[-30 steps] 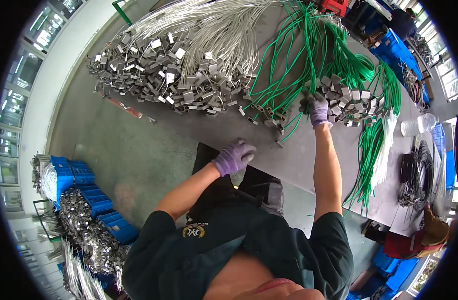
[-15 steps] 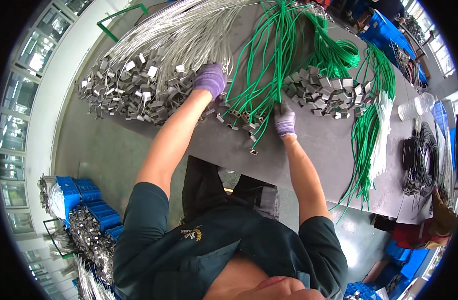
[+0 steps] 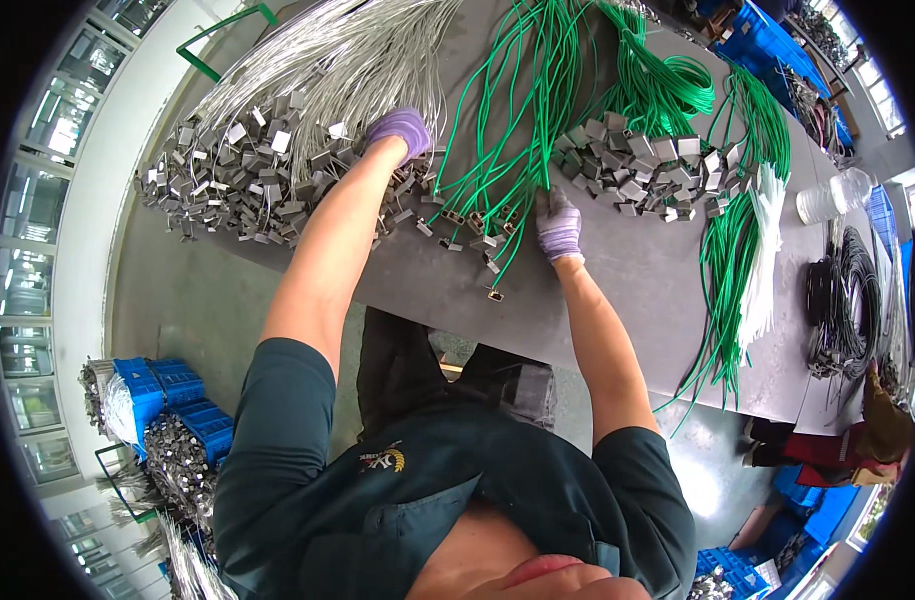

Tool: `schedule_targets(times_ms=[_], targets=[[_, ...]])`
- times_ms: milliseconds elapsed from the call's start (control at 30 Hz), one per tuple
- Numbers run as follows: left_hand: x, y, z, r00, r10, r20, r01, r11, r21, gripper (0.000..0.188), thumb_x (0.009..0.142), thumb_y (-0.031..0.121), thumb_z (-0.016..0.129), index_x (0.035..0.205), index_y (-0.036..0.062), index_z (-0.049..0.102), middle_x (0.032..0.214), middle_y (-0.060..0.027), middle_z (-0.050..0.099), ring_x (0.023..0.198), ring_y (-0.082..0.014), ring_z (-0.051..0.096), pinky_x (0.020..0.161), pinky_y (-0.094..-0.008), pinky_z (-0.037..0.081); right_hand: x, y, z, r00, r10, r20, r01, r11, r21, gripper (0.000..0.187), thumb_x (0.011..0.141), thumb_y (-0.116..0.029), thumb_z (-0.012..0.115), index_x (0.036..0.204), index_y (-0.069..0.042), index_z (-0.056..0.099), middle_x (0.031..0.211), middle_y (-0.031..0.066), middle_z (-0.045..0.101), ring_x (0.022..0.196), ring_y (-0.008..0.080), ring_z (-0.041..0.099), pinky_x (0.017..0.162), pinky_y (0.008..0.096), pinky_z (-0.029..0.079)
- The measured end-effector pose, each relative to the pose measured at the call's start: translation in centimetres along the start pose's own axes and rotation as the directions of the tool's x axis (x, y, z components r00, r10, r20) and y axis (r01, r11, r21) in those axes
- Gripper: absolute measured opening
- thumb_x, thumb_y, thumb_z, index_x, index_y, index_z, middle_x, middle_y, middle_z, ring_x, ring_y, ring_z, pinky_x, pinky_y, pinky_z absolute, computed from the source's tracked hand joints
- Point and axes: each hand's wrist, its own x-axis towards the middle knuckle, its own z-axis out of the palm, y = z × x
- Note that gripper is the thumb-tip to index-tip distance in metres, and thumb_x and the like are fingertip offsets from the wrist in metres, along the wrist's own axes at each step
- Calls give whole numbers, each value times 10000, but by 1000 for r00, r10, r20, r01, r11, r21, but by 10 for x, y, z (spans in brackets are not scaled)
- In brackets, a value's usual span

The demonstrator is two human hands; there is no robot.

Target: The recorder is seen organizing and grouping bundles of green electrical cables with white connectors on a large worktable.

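Moved since one second ago: your left hand (image 3: 400, 135), from in front of your body up to the clear cables (image 3: 328, 60), left of the green cable fan (image 3: 549, 110); and your right hand (image 3: 558, 228), from the right-hand block heap (image 3: 643, 165) to just beside the fan's lower right side.

Grip, left: your fingers are hidden behind the back of the glove, so whether they are closed on anything cannot be told. Grip, right: your fingertips lie at or against the fan's outermost strands; a hold on one cannot be confirmed.

Location: the green cable fan lies on the table (image 3: 618, 310) between your hands, its metal end pieces (image 3: 496, 294) spread toward your body. That layout probably keeps each end reachable and the strands from crossing. The left-hand connector heap (image 3: 248, 180) sits left of the fan with its clear cables trailing away from you, likely to prevent tangling. The right-hand block heap sits right of the fan, apart from the other heap, which appears to keep the two kinds from mixing. White strips (image 3: 763, 260) lie farther right of the fan.
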Motion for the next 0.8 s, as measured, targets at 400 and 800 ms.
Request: schedule_targets(times_ms=[400,800], targets=[[-93,-2,91,953,297,-57,3,-197,-980,112,766,127,529,791,29,576,622,-77,579,505,-133,531,415,-237,406,1,-9,-2,999,-34,-25,34,999,9,188,876,-266,526,919,-93,586,759,210,612,740,409,589,616,467,469],[-169,-27,80,984,176,-9,24,-187,-982,96,806,139,500,848,65,545,735,-152,645,577,-200,614,430,-289,483,49,-64,-38,894,340,292,-446,602,663,209,869,-232,549,785,-41,562,562,72,562,399,152,514,338,266,361]])
